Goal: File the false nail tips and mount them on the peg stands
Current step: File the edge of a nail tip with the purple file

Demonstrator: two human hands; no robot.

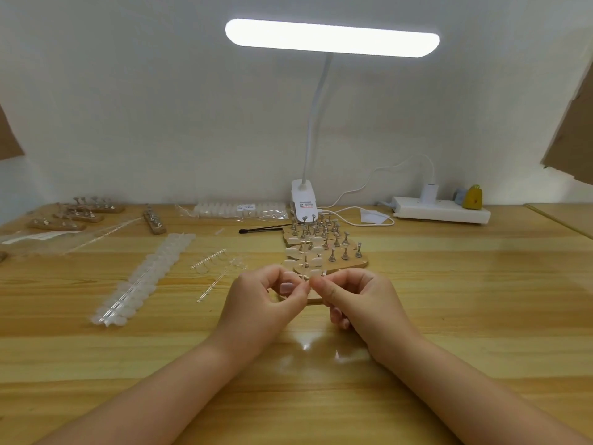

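A: What's hard to see rn?

B: The bit between the hands. Left hand (268, 295) and right hand (351, 295) are both curling in, fingertips meeting at the near end of a clear strip of nail tips (305, 259). What exactly each is pinching is too small to tell, prob. the strip's stem. The strip is rising away from the fingers, in front of the peg stands, so its far end is blending into them.

A: Count on that strip?

B: Approx. four pairs of tips showing, can't be sure. Lower ones are sitting behind the thumbs.

A: Hands holding anything else?

B: The right hand's lower fingers are folding over something thin and tan, w/ a wooden end (315, 301) poking out toward the left hand. Can't ID it.

A: Stands?

B: Wooden peg stands (333, 244) are sitting just beyond the hands on the surface (465, 284), metal pegs upright, too many and too crowded to count. Another four stands (75, 213) are lying far left, blurry, plus one stand (154, 221) angled by itself.

A: More tips?

B: One long full strip (144, 279) is lying diagonally at left, two mostly bare sprues (218, 264) are lying between it and the hands, and a bagged pack (237, 209) is sitting at the back. A dark brush (261, 230) is lying near the lamp (332, 38) clamp.
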